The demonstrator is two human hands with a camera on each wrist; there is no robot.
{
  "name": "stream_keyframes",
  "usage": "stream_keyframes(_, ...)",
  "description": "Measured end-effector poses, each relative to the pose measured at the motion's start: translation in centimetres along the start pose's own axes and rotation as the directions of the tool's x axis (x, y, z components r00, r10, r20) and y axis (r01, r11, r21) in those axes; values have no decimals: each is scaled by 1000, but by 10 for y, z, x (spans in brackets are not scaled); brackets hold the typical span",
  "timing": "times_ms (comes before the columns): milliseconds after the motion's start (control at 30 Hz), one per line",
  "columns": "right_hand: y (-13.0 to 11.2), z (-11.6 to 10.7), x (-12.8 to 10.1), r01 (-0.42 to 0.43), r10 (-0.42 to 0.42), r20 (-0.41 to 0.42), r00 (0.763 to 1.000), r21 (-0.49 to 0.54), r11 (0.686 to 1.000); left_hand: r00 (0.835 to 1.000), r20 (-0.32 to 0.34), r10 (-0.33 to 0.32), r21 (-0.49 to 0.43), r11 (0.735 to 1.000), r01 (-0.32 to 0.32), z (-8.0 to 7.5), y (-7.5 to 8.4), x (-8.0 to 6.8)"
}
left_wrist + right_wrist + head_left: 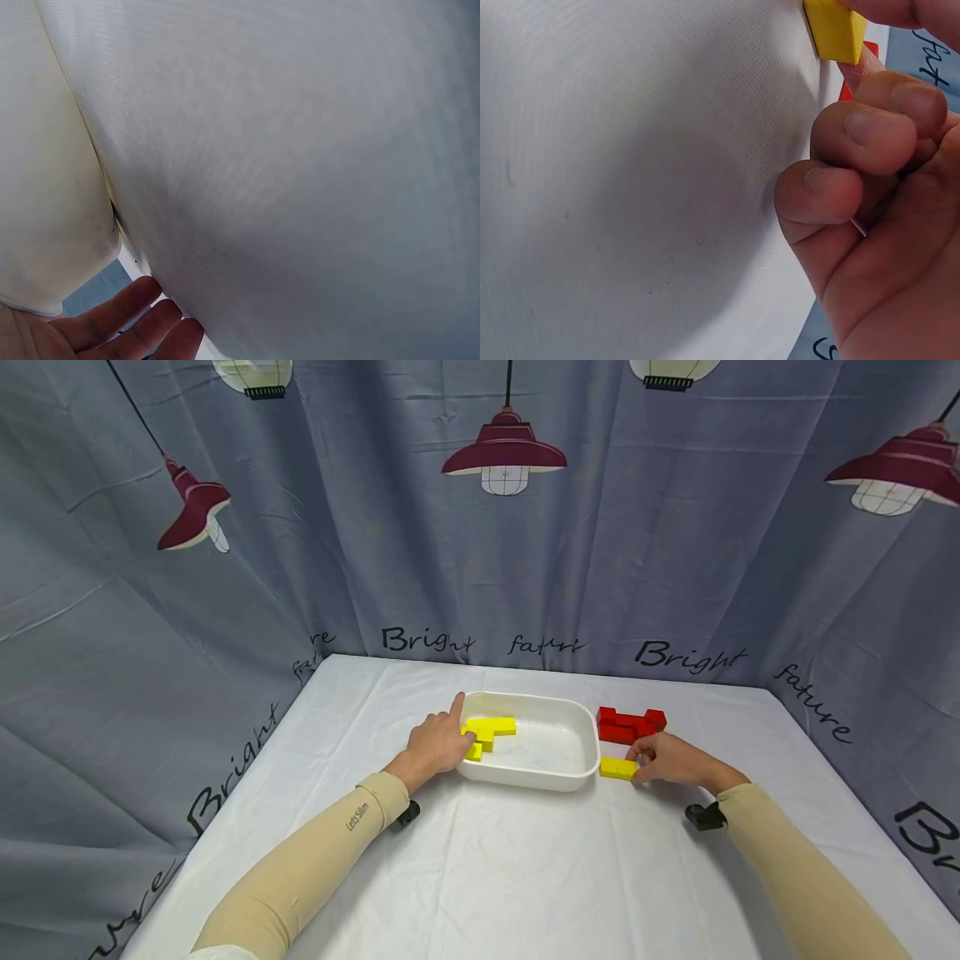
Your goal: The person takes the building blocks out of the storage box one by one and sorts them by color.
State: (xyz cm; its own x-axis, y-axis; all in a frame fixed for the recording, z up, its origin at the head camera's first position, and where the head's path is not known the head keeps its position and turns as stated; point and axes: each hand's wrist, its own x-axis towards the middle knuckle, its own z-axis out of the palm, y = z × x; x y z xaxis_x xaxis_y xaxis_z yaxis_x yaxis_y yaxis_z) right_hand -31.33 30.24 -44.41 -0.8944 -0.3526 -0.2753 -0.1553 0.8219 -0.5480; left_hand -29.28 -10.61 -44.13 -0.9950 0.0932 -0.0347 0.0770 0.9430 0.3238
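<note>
Picking up seems to be the step in hand: the person's right hand (678, 762) pinches a yellow block (613, 767) just off the white tray's (551, 739) side facing the table's (525, 877) right edge. The left hand (438, 739) grips the opposite rim, thumb over it, index finger extended. Other yellow blocks (491, 726) lie inside; red blocks (630, 731) sit nearer the table's far edge. The next move probably calls for a firm pinch and enough lift to clear the rim.

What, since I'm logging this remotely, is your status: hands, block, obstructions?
Left hand holds white tray by left rim. Right hand pinches yellow block outside tray. Close behind: red blocks, possibly in the way.
</note>
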Motion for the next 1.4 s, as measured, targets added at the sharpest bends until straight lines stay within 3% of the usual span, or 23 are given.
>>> stream_keyframes(433,-9,-12,-5,16,-16,3,1000,-40,999,1000,-19,14,-4,1000,-14,0,-1,-1)
stream_keyframes(900,-51,-33,-4,109,-110,-20,994,-60,992,1000,-15,0,-1,1000,0,1,0,-1)
stream_keyframes(1167,-74,-39,-1,195,-194,14,981,-47,980,1000,-16,-4,-4,1000,4,2,-1,0)
stream_keyframes(1400,-88,-39,10,207,-205,41,978,-58,977,1000,-15,-2,-2,1000,2,2,-1,0)
